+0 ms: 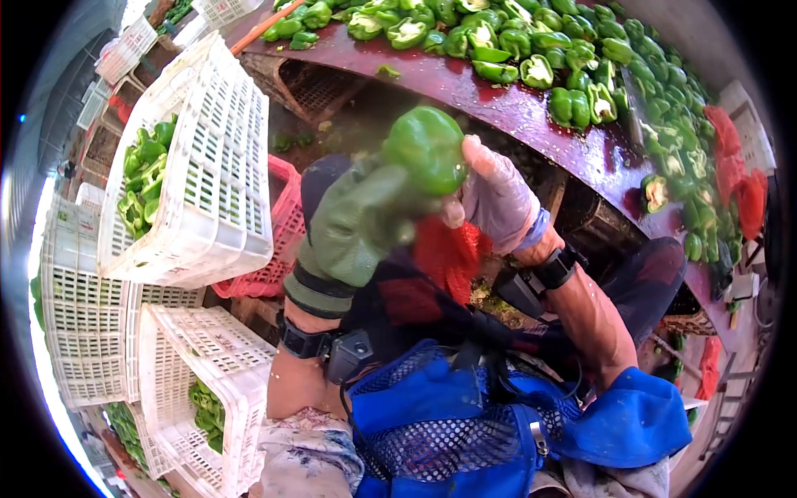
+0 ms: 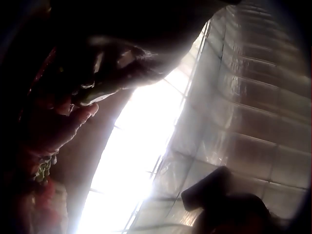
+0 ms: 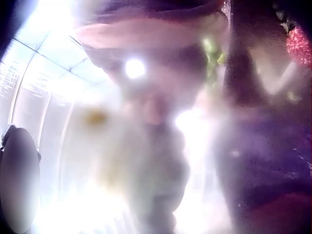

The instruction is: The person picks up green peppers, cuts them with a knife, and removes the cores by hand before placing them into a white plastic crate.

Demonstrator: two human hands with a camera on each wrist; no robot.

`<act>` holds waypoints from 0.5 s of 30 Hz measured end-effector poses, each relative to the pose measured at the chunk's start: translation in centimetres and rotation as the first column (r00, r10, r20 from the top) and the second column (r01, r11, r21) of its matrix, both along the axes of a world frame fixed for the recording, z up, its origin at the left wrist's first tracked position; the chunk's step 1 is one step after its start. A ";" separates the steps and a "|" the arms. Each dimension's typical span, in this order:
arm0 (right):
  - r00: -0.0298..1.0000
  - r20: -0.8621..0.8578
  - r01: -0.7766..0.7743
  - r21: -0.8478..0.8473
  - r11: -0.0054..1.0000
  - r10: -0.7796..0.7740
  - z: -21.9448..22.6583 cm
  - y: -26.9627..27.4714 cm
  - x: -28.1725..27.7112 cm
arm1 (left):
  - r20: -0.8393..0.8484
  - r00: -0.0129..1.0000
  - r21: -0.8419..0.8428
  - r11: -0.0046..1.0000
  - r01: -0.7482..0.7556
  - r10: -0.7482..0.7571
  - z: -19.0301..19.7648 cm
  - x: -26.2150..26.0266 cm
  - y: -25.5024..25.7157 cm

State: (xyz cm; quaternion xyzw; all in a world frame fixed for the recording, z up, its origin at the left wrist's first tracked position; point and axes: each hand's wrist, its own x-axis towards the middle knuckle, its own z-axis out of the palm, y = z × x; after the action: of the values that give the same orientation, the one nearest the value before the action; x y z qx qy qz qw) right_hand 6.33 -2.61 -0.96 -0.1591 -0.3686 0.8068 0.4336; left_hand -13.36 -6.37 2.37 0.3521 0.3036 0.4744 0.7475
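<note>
A whole green pepper (image 1: 425, 149) is held up between both hands in the head view. My left hand (image 1: 353, 220), in a blurred green glove, grips its lower left side. On the pepper's right, the fingertips and thumb of my right hand (image 1: 502, 195), in a thin pale glove, pinch it. Below the hands hangs a piece of red mesh (image 1: 448, 257). The left wrist view is very dark, with a bare-looking fingertip (image 2: 87, 112) near its left side. Blur and glare in the right wrist view hide what the fingers do.
A dark red table (image 1: 473, 104) bears many green peppers, some cut open, at the top and right. White crates (image 1: 212, 149) with pepper pieces stand at the left, beside a pink crate (image 1: 282, 236). A blue mesh bag (image 1: 448, 432) lies across the lap.
</note>
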 end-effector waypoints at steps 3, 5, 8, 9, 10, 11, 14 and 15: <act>0.999 -0.041 0.025 -0.055 0.998 -0.027 -0.5 -0.4 0.9 | -0.029 0.998 -0.020 0.999 -0.051 0.050 -0.5 1.9 0.2; 0.997 -0.073 0.020 -0.094 0.995 -0.027 -0.6 -0.7 1.6 | -0.041 0.995 -0.032 0.995 -0.093 0.092 -0.3 3.2 0.1; 0.994 0.016 0.112 -0.055 0.992 -0.112 -0.8 -0.8 2.2 | -0.068 0.993 0.030 0.995 -0.092 0.094 -0.6 4.2 0.1; 0.985 0.068 0.157 -0.022 0.987 -0.156 -0.8 -0.8 2.5 | -0.051 0.994 0.027 0.995 -0.100 0.101 -0.8 4.5 0.1; 0.974 0.146 0.166 0.053 0.985 -0.172 -0.8 -0.7 2.8 | -0.034 0.994 0.023 0.994 -0.108 0.109 -1.2 4.7 0.2; 0.955 0.223 0.168 0.128 0.977 -0.194 -0.8 -0.5 3.3 | -0.015 0.993 0.019 0.993 -0.116 0.116 -1.6 5.0 0.4; 0.915 0.315 0.147 0.318 0.936 -0.251 -0.6 -0.3 4.5 | 0.178 0.983 -0.035 0.998 -0.046 0.052 -3.0 4.8 1.2; 0.908 0.323 0.138 0.373 0.917 -0.268 -0.5 -0.2 5.0 | 0.159 0.984 -0.034 0.996 -0.078 0.082 -3.3 5.0 1.4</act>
State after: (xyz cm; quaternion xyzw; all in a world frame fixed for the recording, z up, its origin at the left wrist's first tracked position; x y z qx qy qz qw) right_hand 11.30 -2.82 -1.45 -0.2674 -0.5588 0.6358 0.4604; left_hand -8.38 -5.01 -0.97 0.2901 0.2629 0.5265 0.7546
